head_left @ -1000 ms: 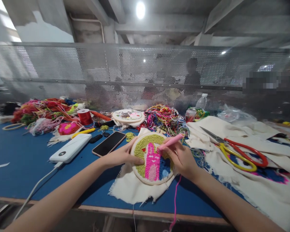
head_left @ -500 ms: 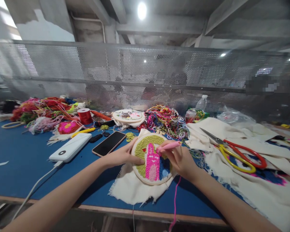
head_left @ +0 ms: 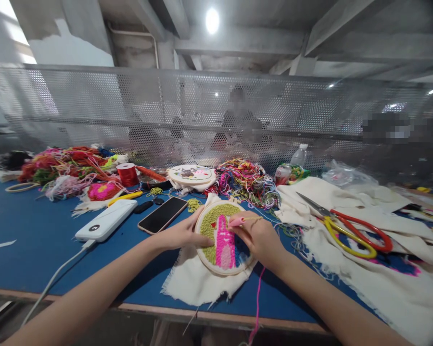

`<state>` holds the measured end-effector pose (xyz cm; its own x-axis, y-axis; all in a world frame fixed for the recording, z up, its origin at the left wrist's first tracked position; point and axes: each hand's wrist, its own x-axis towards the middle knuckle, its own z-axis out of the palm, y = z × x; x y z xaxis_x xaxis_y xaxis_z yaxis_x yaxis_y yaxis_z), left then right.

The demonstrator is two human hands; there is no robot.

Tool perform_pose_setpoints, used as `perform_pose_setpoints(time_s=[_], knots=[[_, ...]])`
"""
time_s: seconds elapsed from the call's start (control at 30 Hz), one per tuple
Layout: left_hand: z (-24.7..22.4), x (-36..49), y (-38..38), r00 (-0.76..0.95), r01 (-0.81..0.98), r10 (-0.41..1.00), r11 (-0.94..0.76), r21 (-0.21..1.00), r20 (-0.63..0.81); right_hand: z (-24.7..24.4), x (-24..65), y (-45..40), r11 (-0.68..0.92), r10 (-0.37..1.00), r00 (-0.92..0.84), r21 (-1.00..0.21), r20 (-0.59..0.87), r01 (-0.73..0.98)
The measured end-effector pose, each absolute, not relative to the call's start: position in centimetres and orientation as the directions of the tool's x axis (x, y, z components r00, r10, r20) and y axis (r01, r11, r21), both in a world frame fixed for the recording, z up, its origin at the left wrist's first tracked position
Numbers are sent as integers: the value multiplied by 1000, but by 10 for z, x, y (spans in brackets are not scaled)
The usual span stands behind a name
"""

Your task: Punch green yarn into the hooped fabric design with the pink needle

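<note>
A round embroidery hoop (head_left: 198,240) stretches cream cloth (head_left: 195,287) with a looped yarn picture: olive ground, pink rabbit-like figure, blue patch. My left hand (head_left: 188,231) grips the hoop's left rim, thumb lying on the olive loops and fingers hidden behind. In my right hand (head_left: 260,236) is a pink punch needle (head_left: 237,221), pinched between thumb and fingers over the upper part of the pink figure. Its tip is hidden by the fingers. A pink yarn strand (head_left: 258,300) hangs below my right hand, past the table edge.
Scissors (head_left: 341,226) with red and yellow handles lie on cream cloth at right. Yarn heaps (head_left: 247,185), a second hoop (head_left: 191,174) and a red spool (head_left: 127,175) line the back. A phone (head_left: 163,215) and a cabled white power bank (head_left: 107,220) lie left of the hoop.
My right hand and the punch needle have shifted slightly left across the pink figure, and the needle's handle now points more toward me. My left hand stays on the hoop.
</note>
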<state>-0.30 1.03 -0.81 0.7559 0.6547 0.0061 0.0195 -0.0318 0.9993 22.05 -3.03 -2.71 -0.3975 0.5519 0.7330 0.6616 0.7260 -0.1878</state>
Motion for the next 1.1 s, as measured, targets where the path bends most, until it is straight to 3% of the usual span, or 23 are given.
perform_pose_setpoints(time_s=[0.13, 0.3, 0.57, 0.63, 1.1], knots=[[-8, -2, 10, 745, 27, 667, -31, 999, 0, -26, 214, -33, 729, 503, -445, -87, 741, 679], [-6, -1, 8, 731, 56, 683, -58, 997, -1, -28, 213, -30, 702, 568, -479, -91, 669, 706], [-2, -1, 8, 744, 46, 668, -52, 998, 0, -31, 225, -28, 617, 712, -214, -451, 669, 645], [-2, -1, 9, 750, 40, 662, -39, 998, -4, -30, 227, -30, 617, 723, -197, -491, 662, 615], [-2, -1, 9, 758, 34, 652, -44, 998, 3, -31, 231, -31, 695, 620, -214, -402, 754, 596]])
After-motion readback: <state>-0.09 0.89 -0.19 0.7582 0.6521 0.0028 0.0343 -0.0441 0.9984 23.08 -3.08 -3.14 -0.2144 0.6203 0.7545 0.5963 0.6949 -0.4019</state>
